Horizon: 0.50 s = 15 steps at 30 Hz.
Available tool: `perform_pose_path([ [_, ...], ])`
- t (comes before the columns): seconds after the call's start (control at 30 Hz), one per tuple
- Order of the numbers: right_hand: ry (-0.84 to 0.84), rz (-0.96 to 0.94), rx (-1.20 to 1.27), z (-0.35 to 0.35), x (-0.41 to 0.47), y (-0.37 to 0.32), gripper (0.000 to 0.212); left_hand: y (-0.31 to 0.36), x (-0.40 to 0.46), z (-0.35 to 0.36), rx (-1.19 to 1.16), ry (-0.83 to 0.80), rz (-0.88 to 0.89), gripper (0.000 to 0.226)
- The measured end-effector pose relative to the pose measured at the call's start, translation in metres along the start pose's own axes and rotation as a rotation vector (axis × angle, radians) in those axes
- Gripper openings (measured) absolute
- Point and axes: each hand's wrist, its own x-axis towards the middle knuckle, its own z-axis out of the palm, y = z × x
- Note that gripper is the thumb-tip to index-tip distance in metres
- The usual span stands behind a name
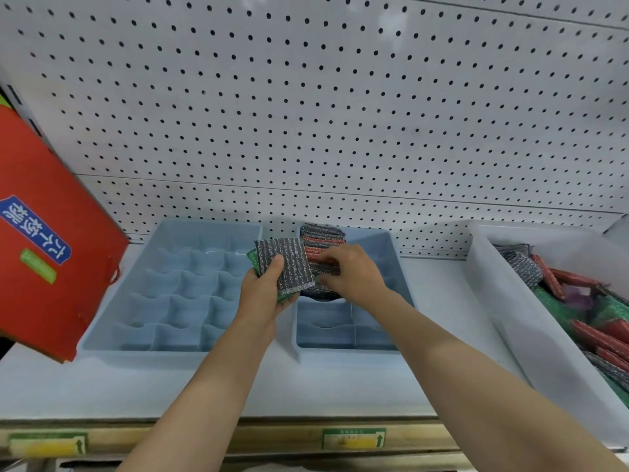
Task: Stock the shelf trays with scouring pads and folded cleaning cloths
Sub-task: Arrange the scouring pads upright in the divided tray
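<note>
Head view looks down on a white shelf (340,386) backed by a pegboard (340,114). At centre, the left hand (263,291) grips a small stack of scouring pads (284,269), thumb across the dark grey top pad; a green pad peeks out beneath it, and how many pads are in the stack is hidden by the top one and the palm.

Just to its right, the right hand (350,272) reaches into the right blue tray (396,267), fingers curled down onto a row of pads (321,243) standing on edge in the tray's far compartments. The fingertips are buried among grey and red pads, so whether they pinch one or only press on the row cannot be told. The hand and forearm cover much of that tray; its near compartments show bare.

Left of centre lies a larger blue divided tray (170,294), its cells holding nothing visible.

At the right edge of the frame, a white bin (510,301) holds loose red, green and grey pads, blurred and cut off by the frame. A red box (44,233) with a blue label leans at the left edge, partly out of view. Price tags (354,437) on the shelf front are too blurred to read.
</note>
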Motion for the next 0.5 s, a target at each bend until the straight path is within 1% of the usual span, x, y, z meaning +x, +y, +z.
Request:
perform_pose_path([
  [0.03, 0.086, 0.097, 0.203, -0.005, -0.001, -0.007, 0.026, 0.0, -0.001, 0.0, 0.01, -0.013, 0.006, 0.03],
  [0.07, 0.116, 0.212, 0.428, -0.011, -0.003, -0.016, 0.027, 0.001, -0.001, 0.001, 0.022, -0.028, 0.015, 0.03],
  [0.1, 0.059, 0.317, 0.634, -0.016, -0.004, -0.025, 0.037, 0.0, -0.002, 0.002, 0.04, -0.044, 0.024, 0.03],
  [0.13, -0.054, 0.384, 0.769, -0.017, -0.005, -0.03, 0.048, 0.0, -0.002, 0.004, 0.059, -0.062, 0.034, 0.031],
  [0.17, -0.164, 0.421, 0.848, -0.016, -0.006, -0.033, 0.052, -0.001, -0.002, 0.006, 0.078, -0.079, 0.04, 0.031],
  [0.2, -0.23, 0.444, 0.907, -0.015, -0.008, -0.036, 0.049, -0.001, -0.004, 0.007, 0.089, -0.091, 0.04, 0.032],
  [0.23, -0.239, 0.47, 0.958, -0.015, -0.01, -0.037, 0.045, 0.0, -0.005, 0.009, 0.087, -0.097, 0.037, 0.032],
  [0.3, -0.192, 0.53, 1.066, -0.017, -0.012, -0.037, 0.038, 0.002, -0.006, 0.009, 0.065, -0.097, 0.039, 0.031],
  [0.33, -0.151, 0.553, 1.122, -0.019, -0.013, -0.036, 0.035, 0.002, -0.004, 0.009, 0.06, -0.089, 0.054, 0.029],
  [0.4, 0.008, 0.571, 1.155, -0.026, -0.011, -0.029, 0.028, 0.002, 0.0, 0.006, 0.05, -0.039, 0.081, 0.023],
  [0.47, 0.155, 0.557, 1.072, -0.034, -0.009, -0.02, 0.025, -0.001, 0.007, 0.002, 0.049, 0.052, 0.079, 0.016],
  [0.5, 0.174, 0.532, 0.992, -0.038, -0.01, -0.016, 0.026, -0.002, 0.01, 0.0, 0.049, 0.095, 0.076, 0.012],
])
